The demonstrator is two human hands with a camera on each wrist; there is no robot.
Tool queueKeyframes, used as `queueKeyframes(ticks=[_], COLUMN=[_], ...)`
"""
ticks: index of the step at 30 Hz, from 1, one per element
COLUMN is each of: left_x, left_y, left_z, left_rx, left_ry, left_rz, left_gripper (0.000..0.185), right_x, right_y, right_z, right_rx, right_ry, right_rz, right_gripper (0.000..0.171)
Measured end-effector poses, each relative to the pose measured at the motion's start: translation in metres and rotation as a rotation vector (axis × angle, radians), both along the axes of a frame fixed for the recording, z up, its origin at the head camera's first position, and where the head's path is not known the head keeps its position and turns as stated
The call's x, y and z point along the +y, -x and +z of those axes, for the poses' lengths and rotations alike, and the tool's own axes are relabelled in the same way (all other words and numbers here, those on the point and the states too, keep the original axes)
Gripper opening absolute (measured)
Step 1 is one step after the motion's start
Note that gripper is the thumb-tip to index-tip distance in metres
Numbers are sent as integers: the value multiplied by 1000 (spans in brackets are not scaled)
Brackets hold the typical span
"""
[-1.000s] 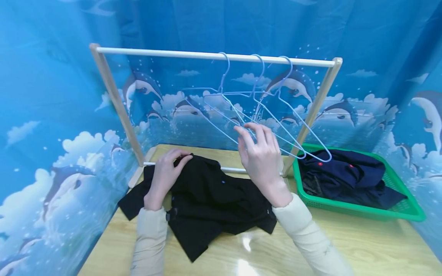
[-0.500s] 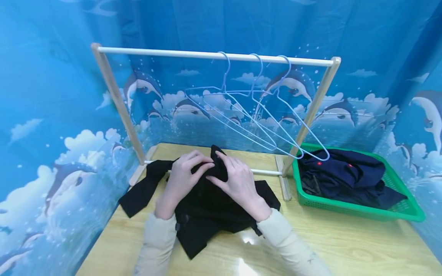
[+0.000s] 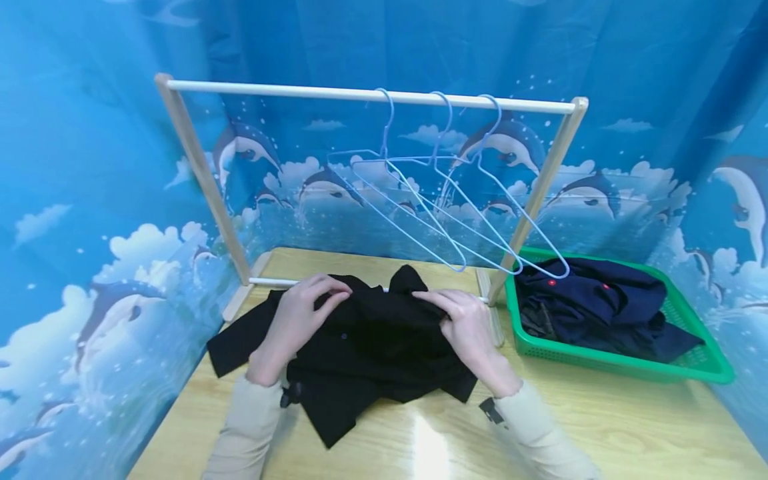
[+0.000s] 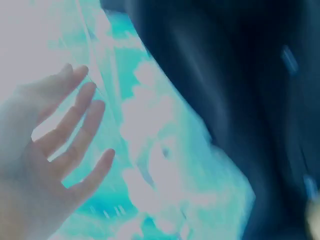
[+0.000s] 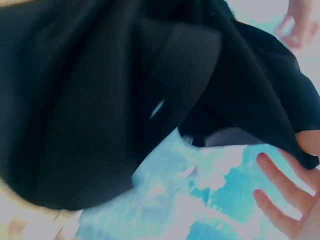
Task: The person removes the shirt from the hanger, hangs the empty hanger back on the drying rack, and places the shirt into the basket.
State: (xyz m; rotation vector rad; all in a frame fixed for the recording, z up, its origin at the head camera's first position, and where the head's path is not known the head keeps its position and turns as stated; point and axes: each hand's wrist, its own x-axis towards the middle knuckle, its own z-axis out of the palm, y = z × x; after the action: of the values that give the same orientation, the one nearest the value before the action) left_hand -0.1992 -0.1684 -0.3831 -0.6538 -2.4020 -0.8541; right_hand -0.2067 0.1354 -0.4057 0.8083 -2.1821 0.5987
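A black shirt [image 3: 378,353] with small blue buttons lies crumpled at the foot of the rack, one sleeve spread to the left. My right hand [image 3: 471,330] holds its upper right part. In the right wrist view, thumb and index finger pinch a corner of the fabric while the other fingers [image 5: 280,185] stand apart. My left hand [image 3: 294,320] is over the shirt's upper left part, thumb and index tips close together. The left wrist view shows the left hand [image 4: 70,155] with loosely bent fingers and no cloth at the fingertips; the shirt [image 4: 215,100] is beside it.
A white-barred rack [image 3: 300,90] with wooden posts stands at the back, with three blue wire hangers [image 3: 420,200] on its bar. To the right, a green basket [image 3: 600,363] holds dark navy clothes [image 3: 600,300] with red dots. A dolphin-print curtain [image 3: 330,53] encloses the wooden table [image 3: 630,427].
My right hand has come down from the hangers to the shirt and then moved right along it. The left hand went right and came slightly back. The shirt's upper part has spread out; the hangers shifted slightly.
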Motion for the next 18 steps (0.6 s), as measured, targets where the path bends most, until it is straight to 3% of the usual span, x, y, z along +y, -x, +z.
queueKeyframes(ticks=[5, 9, 14, 18], left_x=[-55, -90, -108, -113], left_y=[18, 30, 33, 36], left_z=[-22, -40, -53, -66], left_rx=[-215, -370, -586, -615], left_ry=[94, 211, 350, 423], left_rz=[165, 234, 233, 226], left_gripper=[27, 51, 65, 60], right_x=[38, 52, 57, 57], right_y=[-5, -5, -9, -14], right_z=[-14, -35, -57, -62], right_rx=[14, -49, -205, -306], right_ry=[-126, -323, -530, -574], right_rz=[34, 68, 61, 53], right_gripper=[71, 60, 43, 37])
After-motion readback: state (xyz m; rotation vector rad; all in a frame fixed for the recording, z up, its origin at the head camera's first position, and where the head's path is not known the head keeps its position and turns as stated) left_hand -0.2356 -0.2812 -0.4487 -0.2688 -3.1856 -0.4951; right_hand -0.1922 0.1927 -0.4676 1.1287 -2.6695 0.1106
